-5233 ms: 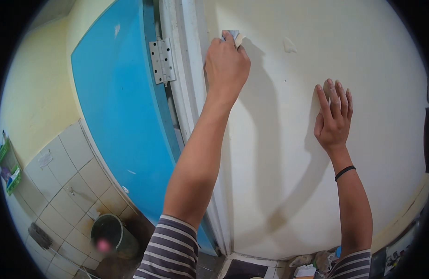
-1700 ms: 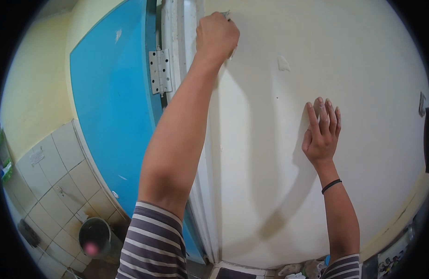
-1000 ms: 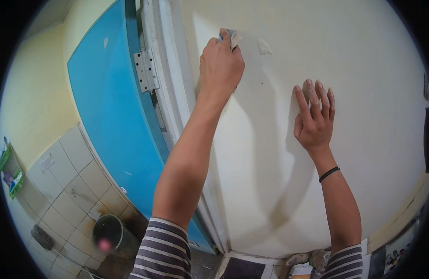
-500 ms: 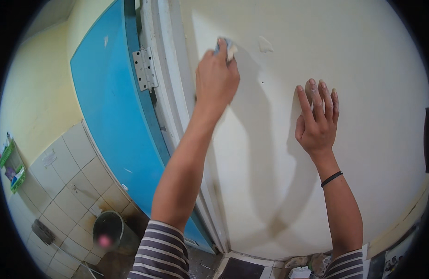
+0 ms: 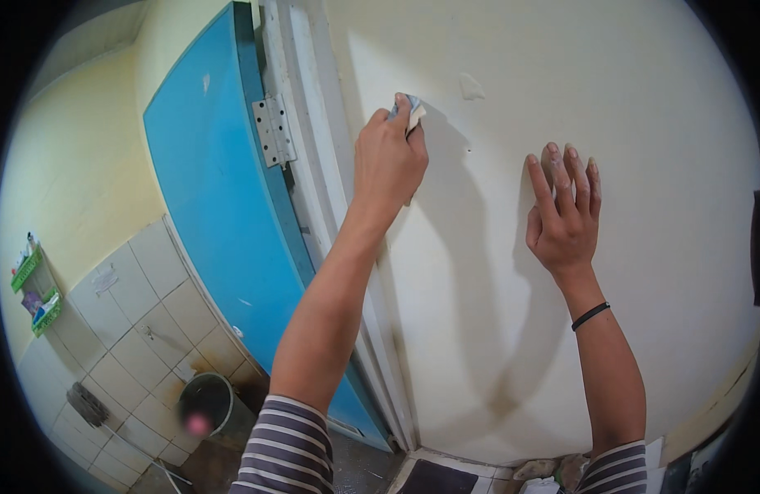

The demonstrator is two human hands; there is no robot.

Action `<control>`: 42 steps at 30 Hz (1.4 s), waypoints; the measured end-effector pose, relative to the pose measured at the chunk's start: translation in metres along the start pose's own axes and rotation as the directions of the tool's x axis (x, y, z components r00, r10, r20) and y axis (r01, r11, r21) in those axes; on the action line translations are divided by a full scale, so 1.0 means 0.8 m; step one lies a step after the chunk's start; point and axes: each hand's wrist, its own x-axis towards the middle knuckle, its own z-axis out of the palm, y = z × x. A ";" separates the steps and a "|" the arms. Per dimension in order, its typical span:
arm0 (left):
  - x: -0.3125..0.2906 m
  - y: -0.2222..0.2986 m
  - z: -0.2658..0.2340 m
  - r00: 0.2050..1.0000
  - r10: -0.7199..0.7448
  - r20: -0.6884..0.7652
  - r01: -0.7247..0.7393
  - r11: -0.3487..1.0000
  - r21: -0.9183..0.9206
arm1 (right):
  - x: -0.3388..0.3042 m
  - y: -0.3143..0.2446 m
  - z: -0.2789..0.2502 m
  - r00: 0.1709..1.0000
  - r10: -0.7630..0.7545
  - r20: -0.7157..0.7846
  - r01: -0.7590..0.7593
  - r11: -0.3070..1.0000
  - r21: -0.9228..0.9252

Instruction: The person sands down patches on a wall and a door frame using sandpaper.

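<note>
My left hand (image 5: 391, 165) is raised against the cream wall (image 5: 627, 74), close to the door frame. Its fingers are closed around a small folded piece of what looks like sandpaper (image 5: 415, 111), blue-grey on one side and cream on the other. Part of the piece is hidden behind the fingers. To the right, my right hand (image 5: 564, 210) lies on the wall with its fingers stretched out and nothing in it. Whitish dust shows on those fingers. A pale chipped patch (image 5: 472, 86) and a tiny dark hole (image 5: 469, 151) mark the wall between the hands.
A blue door (image 5: 211, 165) on a metal hinge (image 5: 274, 132) stands open at the left, beside a white frame (image 5: 310, 107). Beyond it are a dark bucket (image 5: 219, 403), a long-handled brush (image 5: 88, 405) and green wall baskets (image 5: 46, 313). A dark mat (image 5: 437, 479) lies below.
My left hand has slid a little way down the wall with the folded piece. My right hand stays at nearly the same place. The whole view has shifted slightly.
</note>
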 end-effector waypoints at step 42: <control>-0.100 0.024 -0.004 0.987 0.048 0.154 -0.045 0.999 -0.023 | -0.002 -0.003 0.002 0.999 -0.003 -0.032 0.006 0.997 0.076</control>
